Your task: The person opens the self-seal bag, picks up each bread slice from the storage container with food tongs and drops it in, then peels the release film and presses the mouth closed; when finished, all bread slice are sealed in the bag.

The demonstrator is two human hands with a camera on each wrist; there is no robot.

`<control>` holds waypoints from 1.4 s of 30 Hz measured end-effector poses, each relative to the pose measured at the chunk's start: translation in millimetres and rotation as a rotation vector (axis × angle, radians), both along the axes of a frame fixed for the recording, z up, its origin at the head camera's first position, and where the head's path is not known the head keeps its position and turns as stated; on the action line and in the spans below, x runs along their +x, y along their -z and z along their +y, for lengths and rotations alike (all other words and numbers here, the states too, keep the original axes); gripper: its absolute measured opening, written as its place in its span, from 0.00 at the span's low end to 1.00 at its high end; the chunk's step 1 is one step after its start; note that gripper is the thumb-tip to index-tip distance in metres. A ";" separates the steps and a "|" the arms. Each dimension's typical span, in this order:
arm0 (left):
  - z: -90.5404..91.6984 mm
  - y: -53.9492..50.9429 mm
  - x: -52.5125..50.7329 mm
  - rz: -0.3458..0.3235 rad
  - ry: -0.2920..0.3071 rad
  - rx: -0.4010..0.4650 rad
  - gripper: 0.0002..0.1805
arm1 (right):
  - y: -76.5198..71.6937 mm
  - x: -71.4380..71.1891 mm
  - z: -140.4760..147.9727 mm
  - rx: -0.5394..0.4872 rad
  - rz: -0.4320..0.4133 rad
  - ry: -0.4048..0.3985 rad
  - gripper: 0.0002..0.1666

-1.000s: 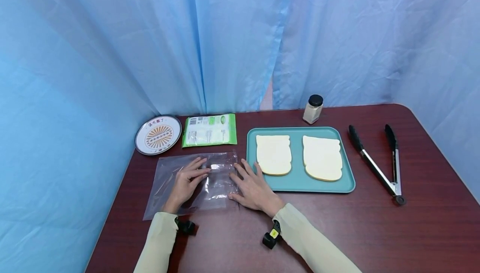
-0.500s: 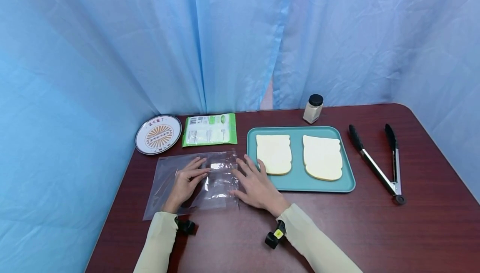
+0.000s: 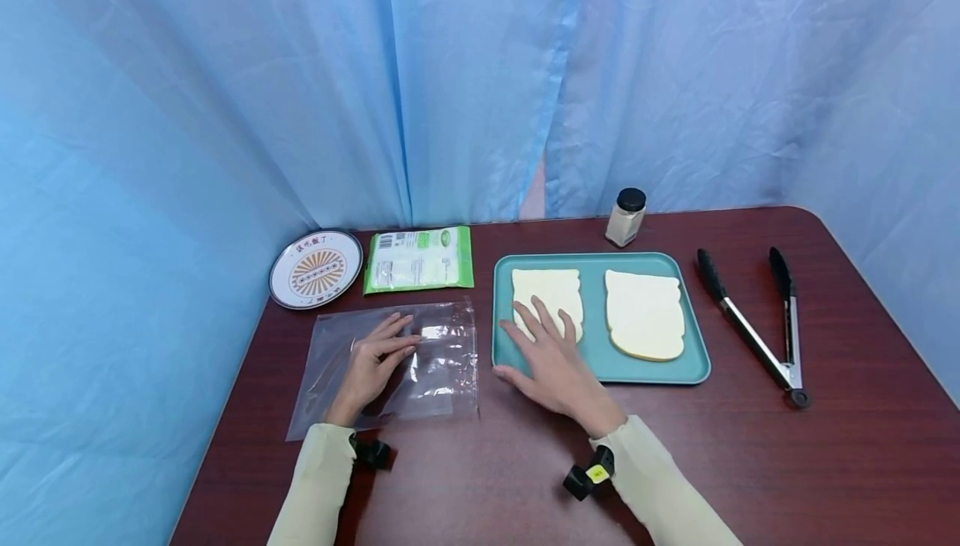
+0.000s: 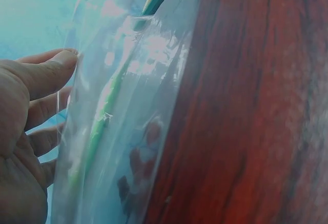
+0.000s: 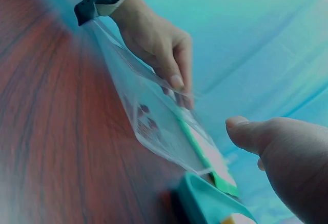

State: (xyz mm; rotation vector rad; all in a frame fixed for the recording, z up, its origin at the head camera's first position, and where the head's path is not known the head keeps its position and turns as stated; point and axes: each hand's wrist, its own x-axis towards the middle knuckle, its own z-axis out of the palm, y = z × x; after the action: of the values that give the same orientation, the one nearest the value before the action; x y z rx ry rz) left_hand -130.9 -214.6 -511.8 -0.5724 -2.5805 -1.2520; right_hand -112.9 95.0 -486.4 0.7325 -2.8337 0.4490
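A clear plastic bag [image 3: 442, 383] lies on the left part of the table. My left hand [image 3: 367, 371] pinches its film between thumb and fingers; in the left wrist view the film runs between the thumb [image 4: 56, 70] and the other fingers. My right hand [image 3: 555, 371] is over the left end of a teal tray [image 3: 595, 329], fingers spread, holding nothing. Those fingers partly cover the left bread slice [image 3: 543, 283]; whether they touch it I cannot tell. The right bread slice [image 3: 645, 317] lies flat on the tray.
Behind the bag are a round patterned plate [image 3: 317, 269] and a green-and-white packet [image 3: 420, 260]. A black-capped jar [image 3: 626, 218] stands behind the tray. Spread tongs [image 3: 787, 375] lie to its right. Blue curtains [image 3: 465, 87] hang around the table's back and left.
My right hand has moved right, from the bag's right edge to above the tray's left bread slice. My left hand and the bag have stayed in place.
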 end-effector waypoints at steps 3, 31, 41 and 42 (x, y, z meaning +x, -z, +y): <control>0.8 -0.6 0.4 -0.011 -0.013 -0.005 0.12 | -1.2 0.9 13.2 -0.009 0.006 0.020 0.39; -0.8 0.0 0.1 -0.022 -0.022 -0.019 0.12 | 2.1 24.5 186.2 -0.256 -0.013 0.573 0.36; 0.8 -0.3 1.2 0.009 -0.015 0.005 0.12 | 15.3 31.4 240.9 -0.331 -0.152 0.874 0.51; 1.1 -0.3 1.4 0.006 -0.015 0.010 0.12 | 16.4 31.7 244.3 -0.326 -0.166 0.890 0.53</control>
State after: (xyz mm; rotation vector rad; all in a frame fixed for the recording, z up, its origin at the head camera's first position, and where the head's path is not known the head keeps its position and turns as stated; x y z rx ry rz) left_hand -129.5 -213.5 -511.5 -0.5533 -2.5673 -1.2561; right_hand -81.3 339.3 -502.8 -0.6346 -2.7489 0.7786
